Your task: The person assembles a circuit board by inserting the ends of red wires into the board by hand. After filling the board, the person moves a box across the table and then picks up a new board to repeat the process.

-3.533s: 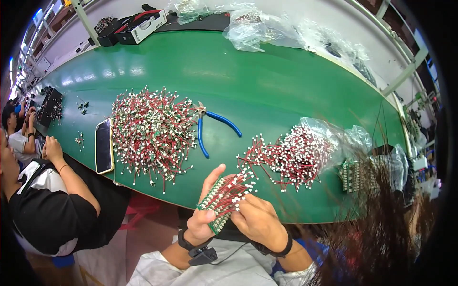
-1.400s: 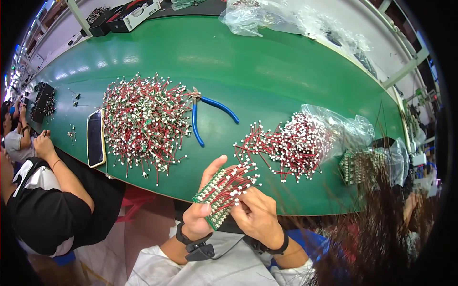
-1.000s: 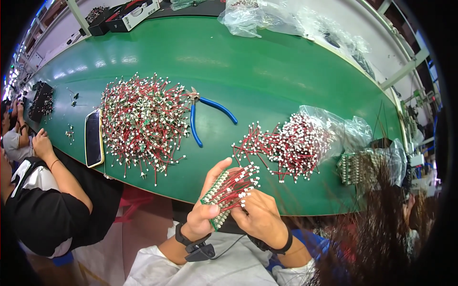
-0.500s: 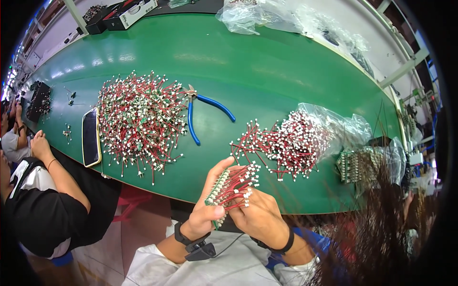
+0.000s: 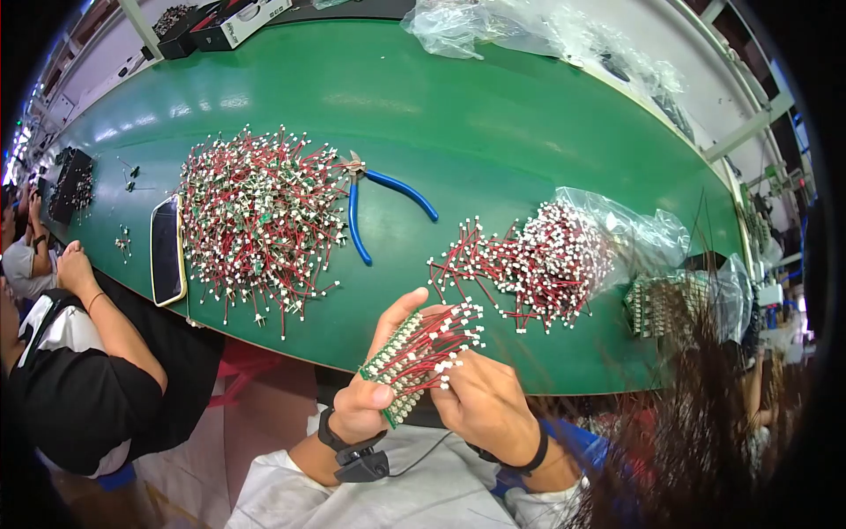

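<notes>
Green tabletop [image 5: 423, 106] curves its near edge behind my left fingers [image 5: 397, 317], which hold a wired board [image 5: 394, 354] (whether right fingers [image 5: 471, 383] grip, I cannot tell).

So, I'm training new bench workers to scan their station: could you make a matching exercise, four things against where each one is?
Things:
1. Blue-handled pliers
2. Phone
3. Circuit board
4. Black-and-white box

Places:
A. Held in the left hand
B. By the far edge of the green table
C. Just right of the larger wire pile, handles spread
D. Just left of the larger wire pile

Pairs: 1-C, 2-D, 3-A, 4-B
</notes>
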Action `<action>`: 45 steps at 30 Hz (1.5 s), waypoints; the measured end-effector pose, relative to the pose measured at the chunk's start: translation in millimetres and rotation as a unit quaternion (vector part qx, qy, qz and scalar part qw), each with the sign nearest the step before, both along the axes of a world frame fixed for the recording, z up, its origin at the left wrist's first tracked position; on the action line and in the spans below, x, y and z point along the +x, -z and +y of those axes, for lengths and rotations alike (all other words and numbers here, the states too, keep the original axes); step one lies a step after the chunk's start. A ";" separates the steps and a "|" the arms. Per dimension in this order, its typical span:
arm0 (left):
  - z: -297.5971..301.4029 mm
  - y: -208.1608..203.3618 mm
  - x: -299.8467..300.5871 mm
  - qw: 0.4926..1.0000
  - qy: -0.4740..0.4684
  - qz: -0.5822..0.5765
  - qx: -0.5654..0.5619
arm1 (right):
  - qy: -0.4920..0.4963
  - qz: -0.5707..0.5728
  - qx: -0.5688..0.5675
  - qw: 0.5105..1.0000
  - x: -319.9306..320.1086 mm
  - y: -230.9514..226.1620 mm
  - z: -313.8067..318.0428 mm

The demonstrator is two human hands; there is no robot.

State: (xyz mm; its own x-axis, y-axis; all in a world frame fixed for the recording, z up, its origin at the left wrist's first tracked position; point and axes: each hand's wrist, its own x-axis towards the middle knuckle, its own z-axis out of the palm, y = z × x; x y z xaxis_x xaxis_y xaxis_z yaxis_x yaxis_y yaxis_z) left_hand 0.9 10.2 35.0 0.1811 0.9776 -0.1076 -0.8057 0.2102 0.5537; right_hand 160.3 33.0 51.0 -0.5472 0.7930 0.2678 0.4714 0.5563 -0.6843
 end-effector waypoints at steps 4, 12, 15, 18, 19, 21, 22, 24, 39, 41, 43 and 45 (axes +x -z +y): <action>-4.2 -1.4 -2.9 0.999 0.012 -0.049 0.006 | -0.012 0.012 0.002 1.000 1.0 -4.6 -4.7; -9.7 -8.1 -3.3 0.995 0.030 -0.089 0.024 | -0.008 0.042 0.056 0.998 -0.2 -5.3 -11.9; -11.0 -9.6 -2.3 0.996 0.023 -0.081 0.030 | -0.019 0.025 0.063 0.998 -2.1 -8.7 -11.5; -9.6 -10.6 2.0 0.998 0.027 -0.041 0.031 | -0.027 -0.008 0.065 0.998 -0.4 -11.5 -11.9; -9.6 -9.7 2.5 0.998 0.027 -0.037 0.034 | -0.027 -0.028 0.056 0.998 -0.2 -12.7 -12.2; -8.7 -6.8 2.2 0.998 0.027 -0.033 0.037 | -0.041 -0.054 0.040 0.997 1.7 -14.2 -8.4; -7.9 -5.1 0.9 0.999 0.023 -0.025 0.041 | -0.056 -0.080 0.024 0.995 3.1 -15.2 -7.2; -7.4 -3.7 -1.2 0.999 0.015 -0.016 0.045 | -0.053 -0.093 0.028 0.994 4.8 -21.7 -6.4; -4.9 -7.1 -2.6 1.000 0.019 -0.009 0.012 | 0.022 -0.077 0.011 0.997 -1.9 -7.4 -10.7; -7.8 -3.8 -2.4 1.000 -0.020 0.006 0.001 | 0.043 -0.078 0.030 0.996 -2.8 1.5 -11.2; -7.5 -6.3 -3.7 0.998 -0.049 0.019 -0.019 | 0.084 -0.071 0.045 0.993 11.2 0.5 -1.7; -11.4 -6.7 -8.2 0.992 -0.106 0.044 -0.043 | 0.142 -0.070 0.087 0.984 29.3 -2.3 13.5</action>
